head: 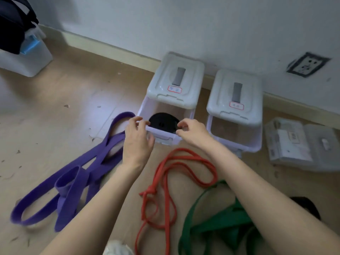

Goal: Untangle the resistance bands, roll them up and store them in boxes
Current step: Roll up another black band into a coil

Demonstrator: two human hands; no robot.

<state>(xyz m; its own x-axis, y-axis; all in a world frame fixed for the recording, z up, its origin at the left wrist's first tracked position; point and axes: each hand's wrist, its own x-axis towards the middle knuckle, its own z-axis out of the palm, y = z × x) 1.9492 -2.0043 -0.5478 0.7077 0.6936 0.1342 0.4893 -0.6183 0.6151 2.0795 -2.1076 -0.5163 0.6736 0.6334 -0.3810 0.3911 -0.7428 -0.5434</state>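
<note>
A rolled black band lies inside the left clear box, whose white lid is slid back. My left hand grips the box's front rim at its left corner. My right hand has curled fingertips pinching at the right edge of the black roll, by the rim. A second clear box stands to the right, its lid also pushed back. On the floor lie a tangled purple band, a knotted red band and a green band under my right forearm.
The boxes stand against a white wall with a socket. Flat plastic packets lie to the right. A white bin and a dark bag sit far left. The wooden floor carries small bits of debris.
</note>
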